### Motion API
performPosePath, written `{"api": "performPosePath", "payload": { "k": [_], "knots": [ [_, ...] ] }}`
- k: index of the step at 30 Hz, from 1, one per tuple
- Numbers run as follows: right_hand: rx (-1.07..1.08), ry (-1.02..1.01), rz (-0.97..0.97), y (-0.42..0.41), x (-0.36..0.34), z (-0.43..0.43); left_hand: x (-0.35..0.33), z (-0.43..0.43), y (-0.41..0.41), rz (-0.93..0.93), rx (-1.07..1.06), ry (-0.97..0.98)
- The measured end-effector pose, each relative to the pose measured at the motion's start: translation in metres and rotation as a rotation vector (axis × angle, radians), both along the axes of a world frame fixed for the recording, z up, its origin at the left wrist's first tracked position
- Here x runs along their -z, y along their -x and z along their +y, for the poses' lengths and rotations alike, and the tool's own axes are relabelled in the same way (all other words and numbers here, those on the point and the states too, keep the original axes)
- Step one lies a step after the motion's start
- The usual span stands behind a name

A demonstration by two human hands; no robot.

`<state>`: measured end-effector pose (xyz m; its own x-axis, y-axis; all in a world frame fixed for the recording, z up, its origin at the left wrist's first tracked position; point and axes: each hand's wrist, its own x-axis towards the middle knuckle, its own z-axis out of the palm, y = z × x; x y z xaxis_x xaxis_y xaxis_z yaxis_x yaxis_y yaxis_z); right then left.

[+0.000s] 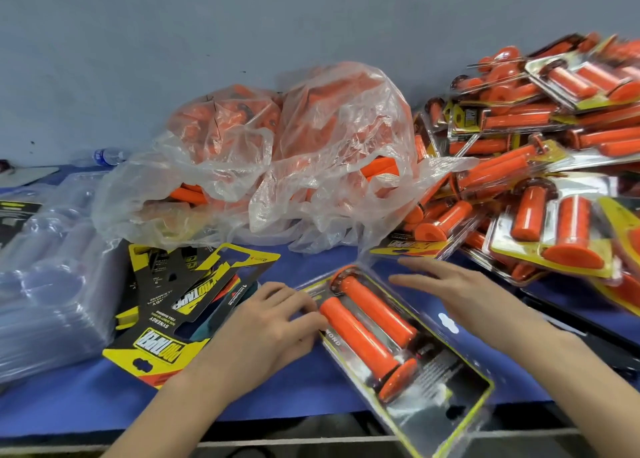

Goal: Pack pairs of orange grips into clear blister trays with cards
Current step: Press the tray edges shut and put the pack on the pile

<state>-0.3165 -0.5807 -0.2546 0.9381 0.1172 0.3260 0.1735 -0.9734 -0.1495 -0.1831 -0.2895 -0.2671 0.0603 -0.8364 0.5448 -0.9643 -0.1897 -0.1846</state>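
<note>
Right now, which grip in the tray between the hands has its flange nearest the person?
The left grip, beside the left hand: its flange is at the near end, while the right grip has its flange at the far end.

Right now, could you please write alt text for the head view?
A clear blister tray holding two orange grips lies on a blue table; the person's left grip touches its left edge, the right grip, fingers spread, reaches over its far side. Finished packs pile at right.

Orange grips (367,329), yellow-and-black cards (162,336), blue table (86,409)
</note>
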Motion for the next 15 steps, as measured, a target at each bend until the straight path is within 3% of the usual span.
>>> {"api": "performPosePath", "payload": {
  "k": [5,7,10,15],
  "knots": [
    [-0.050,-0.465,-0.077,0.017,-0.023,0.016,0.003,0.001,0.003,-0.038,-0.058,0.031],
    [-0.024,-0.318,-0.119,0.022,-0.021,0.042,0.006,-0.005,0.006,-0.007,-0.118,0.057],
    [0.071,0.135,-0.219,0.017,0.006,0.077,0.007,-0.016,0.015,0.068,-0.154,0.107],
    [0.090,0.253,-0.342,-0.003,0.024,0.092,0.010,-0.024,0.023,0.164,-0.124,0.115]
  ]
}}
